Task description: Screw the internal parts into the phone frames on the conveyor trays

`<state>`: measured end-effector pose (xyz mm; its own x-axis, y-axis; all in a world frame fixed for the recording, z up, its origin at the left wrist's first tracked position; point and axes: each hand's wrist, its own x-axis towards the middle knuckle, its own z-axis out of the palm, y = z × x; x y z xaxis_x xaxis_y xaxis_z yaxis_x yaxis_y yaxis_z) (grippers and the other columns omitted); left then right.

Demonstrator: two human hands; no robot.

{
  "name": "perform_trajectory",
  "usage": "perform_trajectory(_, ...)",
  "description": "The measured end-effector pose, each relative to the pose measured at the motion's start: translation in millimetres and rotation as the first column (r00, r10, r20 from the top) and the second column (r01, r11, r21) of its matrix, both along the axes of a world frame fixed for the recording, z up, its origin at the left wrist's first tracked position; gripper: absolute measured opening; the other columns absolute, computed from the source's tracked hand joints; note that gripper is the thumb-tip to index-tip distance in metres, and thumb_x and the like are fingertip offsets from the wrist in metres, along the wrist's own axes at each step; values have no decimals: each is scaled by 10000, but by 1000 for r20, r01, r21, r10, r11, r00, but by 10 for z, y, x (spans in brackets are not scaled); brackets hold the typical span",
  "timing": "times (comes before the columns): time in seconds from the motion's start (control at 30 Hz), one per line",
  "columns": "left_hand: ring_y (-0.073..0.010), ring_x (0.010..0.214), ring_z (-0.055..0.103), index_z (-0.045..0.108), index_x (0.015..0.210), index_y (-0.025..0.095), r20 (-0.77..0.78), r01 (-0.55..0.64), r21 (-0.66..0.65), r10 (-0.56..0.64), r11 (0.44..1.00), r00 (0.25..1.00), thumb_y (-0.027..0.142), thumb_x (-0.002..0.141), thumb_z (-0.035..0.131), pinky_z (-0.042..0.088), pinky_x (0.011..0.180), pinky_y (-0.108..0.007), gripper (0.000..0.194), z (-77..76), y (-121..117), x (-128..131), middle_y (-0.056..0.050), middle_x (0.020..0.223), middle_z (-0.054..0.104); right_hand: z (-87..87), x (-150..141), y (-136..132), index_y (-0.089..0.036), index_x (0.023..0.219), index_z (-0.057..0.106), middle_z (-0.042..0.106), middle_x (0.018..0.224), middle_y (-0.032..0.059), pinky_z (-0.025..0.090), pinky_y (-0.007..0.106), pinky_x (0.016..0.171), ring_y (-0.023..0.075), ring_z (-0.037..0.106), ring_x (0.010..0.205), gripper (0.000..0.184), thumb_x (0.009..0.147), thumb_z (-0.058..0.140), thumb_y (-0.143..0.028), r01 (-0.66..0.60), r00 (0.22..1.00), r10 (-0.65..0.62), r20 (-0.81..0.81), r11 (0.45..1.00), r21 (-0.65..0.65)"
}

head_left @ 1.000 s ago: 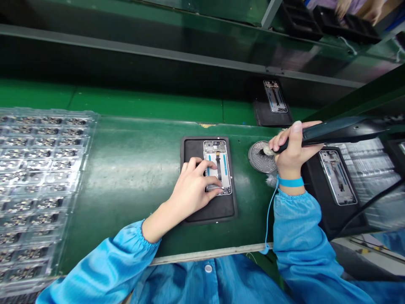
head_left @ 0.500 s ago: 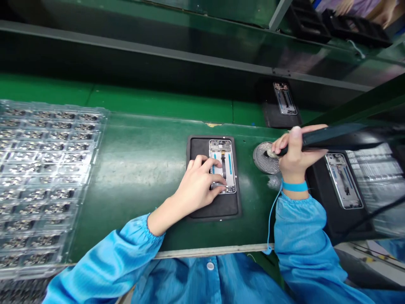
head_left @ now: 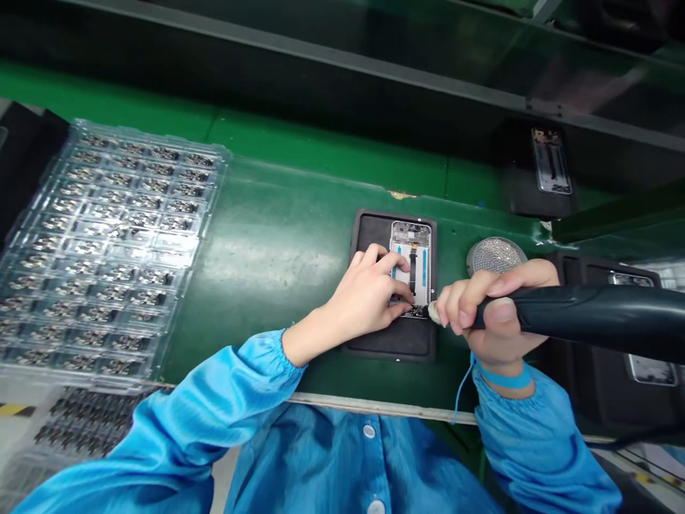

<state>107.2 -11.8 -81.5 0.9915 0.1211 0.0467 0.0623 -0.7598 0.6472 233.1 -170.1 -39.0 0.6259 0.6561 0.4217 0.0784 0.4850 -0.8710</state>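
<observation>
Your R hand had its grip closed round the dark-handled tool, its front end aimed at the lower R corner of the phone frame; pics didn't show if it touched. The frame lay open side up in the black tray on the green tabletop. Your L hand bent its fingers over the frame's lower end; couldn't tell if that grip pinched a part or just pressed. Working well there prob. called for steady L pressure, w/ L fingertips clear of the tool, esp. as both hands were v. close. A light touch nr the black ribbon & blue strips was wise, too.
</observation>
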Motion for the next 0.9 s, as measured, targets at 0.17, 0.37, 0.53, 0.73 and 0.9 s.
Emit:
perform_trajectory(0.17,-390,1467,535,1006,1136,317,2,2,-1,-2,1000,1000,325,1112,900,516,1181,-556,109,-7,-7,-1,-103,1565,750,3,-3,18,-322,1074,655,657,665,-105,568,334,476,151,481,388,253,1110,897,-387,21,1000,-20,15,1000,-16)
perform_trajectory(0.37,-392,1470,540,1003,1113,303,3,-4,-8,4,1000,1000,326,1121,891,516,1170,-553,114,-11,-25,7,-104,1557,754,8,-16,-19,-315,1099,683,683,682,-91,567,325,470,156,548,425,241,1104,916,-376,1,999,1,43,999,-36)
perform_trajectory(0.53,-399,1486,541,1004,1141,307,-6,7,-9,-7,1000,1000,316,1125,876,518,1185,-566,129,19,-16,2,-109,1569,748,34,-38,-16,-329,1098,703,676,658,-92,561,337,449,167,531,401,240,1110,924,-423,5,998,-3,58,999,-41)
perform_trajectory(0.73,-431,1551,521,1014,1224,365,-4,66,-45,-66,997,998,454,1040,1009,507,1252,-615,205,75,23,-13,-114,1644,702,83,93,-88,-310,1028,796,680,633,-54,549,337,442,178,556,408,268,1200,793,-516,-159,978,163,128,986,-44)
perform_trajectory(0.9,-405,1575,536,1025,1121,389,14,83,-50,-82,995,997,388,1055,1001,492,1259,-589,70,34,30,4,-82,1666,720,80,166,-178,-284,898,811,669,627,-21,577,358,485,183,589,437,459,1206,746,-619,-270,957,280,71,954,-128)
